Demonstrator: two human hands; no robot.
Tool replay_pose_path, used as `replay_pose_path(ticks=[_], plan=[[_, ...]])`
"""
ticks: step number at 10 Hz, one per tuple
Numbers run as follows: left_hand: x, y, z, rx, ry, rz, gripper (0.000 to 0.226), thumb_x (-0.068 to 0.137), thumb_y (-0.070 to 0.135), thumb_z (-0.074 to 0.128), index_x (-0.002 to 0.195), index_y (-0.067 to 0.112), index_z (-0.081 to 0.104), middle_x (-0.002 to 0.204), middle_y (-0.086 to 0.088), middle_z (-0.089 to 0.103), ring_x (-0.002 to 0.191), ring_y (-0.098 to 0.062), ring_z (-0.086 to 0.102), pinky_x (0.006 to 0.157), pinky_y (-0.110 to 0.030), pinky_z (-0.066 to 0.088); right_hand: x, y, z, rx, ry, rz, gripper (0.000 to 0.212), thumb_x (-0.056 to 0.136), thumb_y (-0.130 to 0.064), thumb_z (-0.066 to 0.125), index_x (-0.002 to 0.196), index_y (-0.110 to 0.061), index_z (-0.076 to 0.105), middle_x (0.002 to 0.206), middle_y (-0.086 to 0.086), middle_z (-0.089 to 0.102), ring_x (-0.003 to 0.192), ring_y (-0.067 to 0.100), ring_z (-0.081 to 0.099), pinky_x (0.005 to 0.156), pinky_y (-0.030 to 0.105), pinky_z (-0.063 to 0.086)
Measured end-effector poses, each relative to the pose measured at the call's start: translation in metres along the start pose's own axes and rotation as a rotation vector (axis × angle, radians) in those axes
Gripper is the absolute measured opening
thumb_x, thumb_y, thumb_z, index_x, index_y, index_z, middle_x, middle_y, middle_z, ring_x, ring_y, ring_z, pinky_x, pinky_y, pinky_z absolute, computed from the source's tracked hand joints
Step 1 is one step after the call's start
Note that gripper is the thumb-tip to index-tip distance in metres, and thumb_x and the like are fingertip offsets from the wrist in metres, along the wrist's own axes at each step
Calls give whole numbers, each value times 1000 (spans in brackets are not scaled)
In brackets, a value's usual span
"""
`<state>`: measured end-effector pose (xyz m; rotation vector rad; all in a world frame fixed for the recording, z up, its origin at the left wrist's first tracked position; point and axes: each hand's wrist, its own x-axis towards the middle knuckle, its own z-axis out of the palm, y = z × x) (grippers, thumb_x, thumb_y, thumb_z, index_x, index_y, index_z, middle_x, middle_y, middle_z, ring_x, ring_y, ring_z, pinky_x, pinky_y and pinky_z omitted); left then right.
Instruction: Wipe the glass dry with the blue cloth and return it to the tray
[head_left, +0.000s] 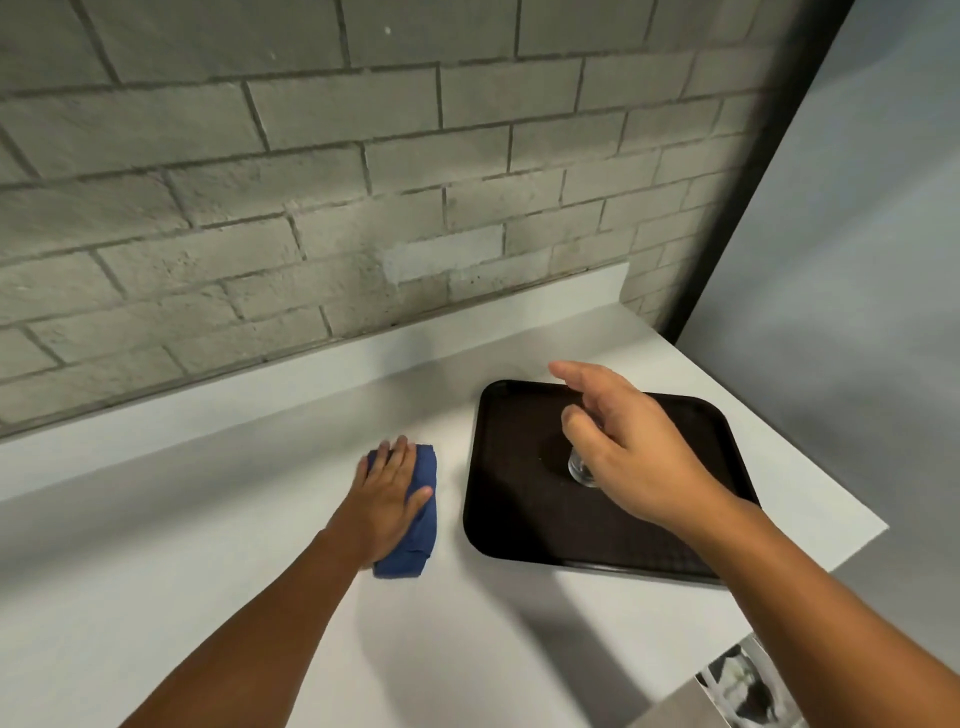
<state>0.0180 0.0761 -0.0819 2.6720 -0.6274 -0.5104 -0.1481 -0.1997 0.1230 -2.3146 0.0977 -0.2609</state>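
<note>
Right hand (631, 452) hovers spread wide over the glass (582, 470) on the tray (519, 519), I see no grip. Left hand (387, 499) lies flat on the blue cloth (423, 512), left of tray.

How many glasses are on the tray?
1. The glass stands near the middle of the dark tray, mostly hidden behind the right hand. That hand could hide something small behind it.

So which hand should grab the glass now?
Probably the right hand. It hovers open right over the glass on the tray. The left hand lies flat on the blue cloth, off to the tray's left.
</note>
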Motion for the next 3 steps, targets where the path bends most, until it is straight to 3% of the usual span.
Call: replay_pose_path(ticks=[1, 2, 3], plan=[[5, -2, 2, 48, -6, 3, 94, 109, 70, 5, 179, 8, -2, 191, -12, -2, 176, -32, 0, 140, -47, 0, 3, -2, -4, -25, -10, -11, 50, 109, -31, 53, 159, -34, 50, 156, -15, 57, 117, 10, 66, 102, 18, 50], [5, 8, 2, 80, 88, 32, 84, 118, 58, 27, 179, 9, -3, 191, -12, -4, 176, -32, -3, 141, -47, -3, 6, -8, -9, -45, 11, -40, 55, 109, -30, 54, 163, -31, 45, 162, -13, 52, 119, 12, 67, 109, 26, 53], [12, 27, -15, 25, 67, 92, 84, 118, 55, 32, 179, 8, -2, 190, -13, -4, 176, -32, -4, 141, -46, -5, 8, -8, -14, -82, 20, -51, 58, 110, -28, 54, 166, -27, 42, 169, -10, 47, 139, 14, 60, 122, 33, 47]])
